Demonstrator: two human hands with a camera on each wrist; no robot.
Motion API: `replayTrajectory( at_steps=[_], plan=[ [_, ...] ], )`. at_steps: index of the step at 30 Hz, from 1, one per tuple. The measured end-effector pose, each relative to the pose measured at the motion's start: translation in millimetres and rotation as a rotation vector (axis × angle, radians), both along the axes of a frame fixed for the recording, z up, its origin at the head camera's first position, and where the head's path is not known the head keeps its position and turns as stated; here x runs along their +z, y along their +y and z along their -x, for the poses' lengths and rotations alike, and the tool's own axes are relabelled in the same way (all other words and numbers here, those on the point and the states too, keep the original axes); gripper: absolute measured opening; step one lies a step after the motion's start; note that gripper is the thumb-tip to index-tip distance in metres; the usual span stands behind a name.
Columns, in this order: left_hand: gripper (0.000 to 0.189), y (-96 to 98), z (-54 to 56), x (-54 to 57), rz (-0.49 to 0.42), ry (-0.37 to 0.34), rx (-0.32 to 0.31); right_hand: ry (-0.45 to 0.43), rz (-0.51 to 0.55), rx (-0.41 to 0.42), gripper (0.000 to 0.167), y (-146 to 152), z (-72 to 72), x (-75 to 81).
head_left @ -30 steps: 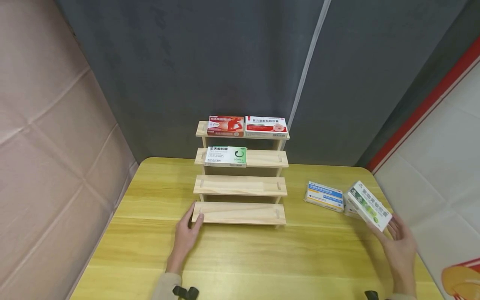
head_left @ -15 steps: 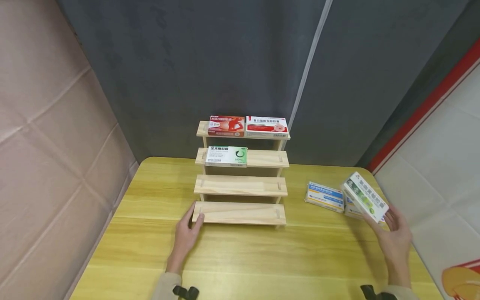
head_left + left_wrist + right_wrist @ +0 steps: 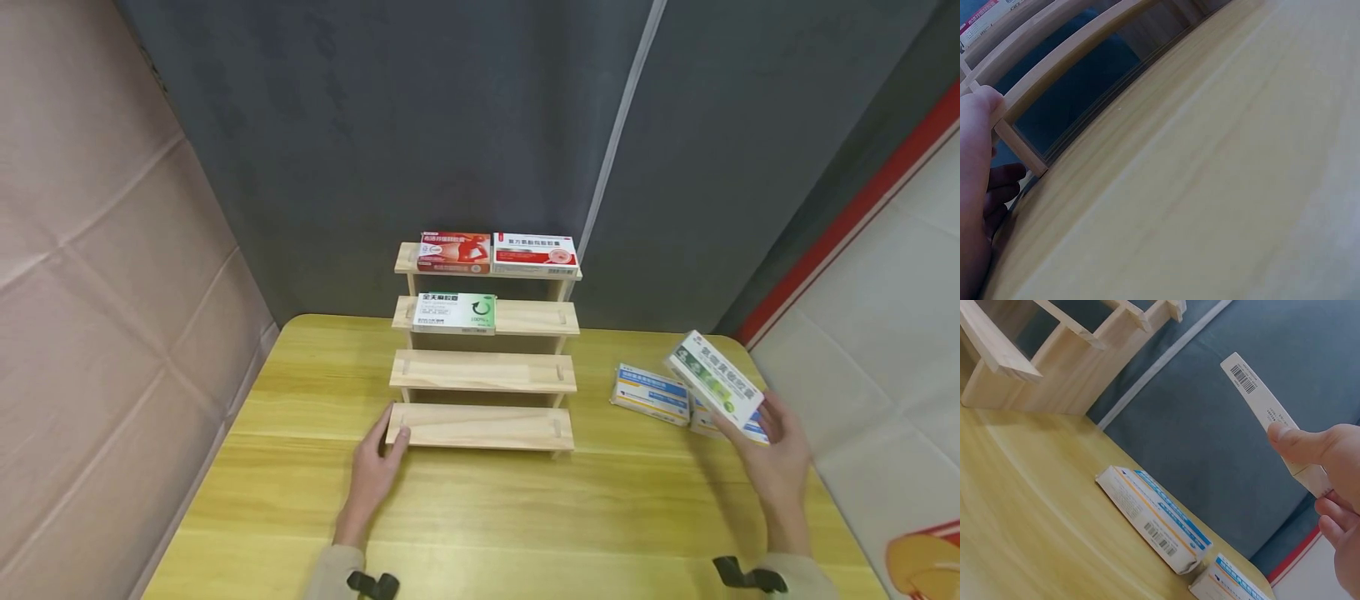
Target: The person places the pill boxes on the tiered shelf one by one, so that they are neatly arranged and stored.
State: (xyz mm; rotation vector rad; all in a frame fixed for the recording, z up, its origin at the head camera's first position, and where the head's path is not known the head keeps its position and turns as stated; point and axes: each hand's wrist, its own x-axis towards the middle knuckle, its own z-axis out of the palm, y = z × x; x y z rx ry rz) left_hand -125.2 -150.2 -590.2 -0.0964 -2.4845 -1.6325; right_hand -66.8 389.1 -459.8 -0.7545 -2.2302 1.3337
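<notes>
Nearest, wears pale sleeves (image 3: 798,575) and black straps (image 3: 372,585) just behind the fingers (image 3: 1330,526) of the right hand (image 3: 776,457) and the left hand (image 3: 373,465). Pinches a green-and-white box (image 3: 714,379) in the right hand, pressing the thumb to the narrow barcoded side and setting the fingers against the opposite edge, parted only as wide as the box. Holds it raised off the table (image 3: 525,517), tilted, with the far end up and to the left of these fingers. Grips a stepped wooden stand (image 3: 480,425) with the left hand by the left end of the lowest board, resting the thumb on top and curling the fingers beside the leg below. Has one blue-and-white box (image 3: 651,396) lying on the table left of the right fingers, and a second blue-and-white box (image 3: 703,419) just beside it, partly hidden under the held one. Farther off, beyond the left fingers and slightly right, shows a flat white box with a green end (image 3: 453,312) on the second step from the top. Farther still, on the top step, shows a red box (image 3: 453,252) just beside a white-and-red box (image 3: 535,254). Farthest from both sets of fingers, faces a dark grey panel (image 3: 450,108) with a pale strip (image 3: 622,117).
</notes>
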Motion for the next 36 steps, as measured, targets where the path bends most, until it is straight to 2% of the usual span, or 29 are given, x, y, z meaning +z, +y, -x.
replayTrajectory(
  at_steps=[7,15,21,28,36],
  plan=[
    [0.061,0.4,0.7,-0.2,-0.001,0.007,0.001,-0.018,-0.026,0.034,0.087,-9.0,6.7,6.1],
    [0.061,0.7,0.7,-0.3,-0.001,0.001,0.001,0.021,-0.051,0.088,0.086,-18.7,12.2,9.2],
    [0.061,0.6,1.2,-0.4,0.001,0.007,0.002,0.003,-0.061,0.122,0.087,-25.3,14.5,11.0],
    [0.061,0.3,1.8,-1.5,0.003,0.011,0.006,0.083,-0.064,0.187,0.087,-32.8,20.7,13.0],
    [0.062,0.4,1.6,-2.4,0.000,0.003,0.008,0.175,-0.115,0.264,0.086,-40.4,31.5,14.1]
  ],
)
